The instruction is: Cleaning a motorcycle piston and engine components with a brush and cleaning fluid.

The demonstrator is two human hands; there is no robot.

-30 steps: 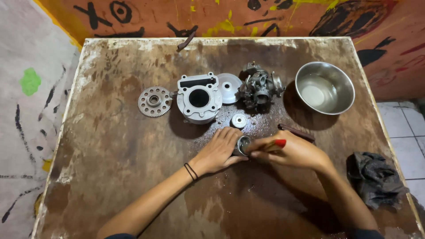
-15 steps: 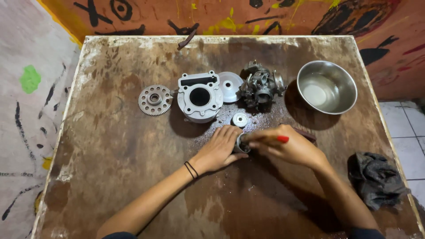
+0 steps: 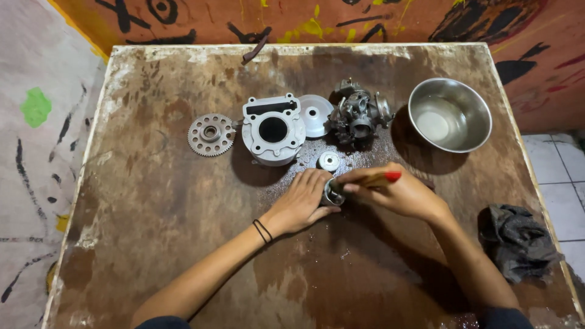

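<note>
Left hand closed around small metal cylinder at tabletop centre, right hand clamped on red-tipped brush touching it, engine cylinder block beyond, steel bowl far right

I see a mottled brown surface with whitish worn edges. The cylinder block, toothed gear and bowl are silver-grey, and the carburettor is darker grey. The brush handle is tan with a red tip. The rag is charcoal. The wall is orange with black and yellow daubs.
</note>
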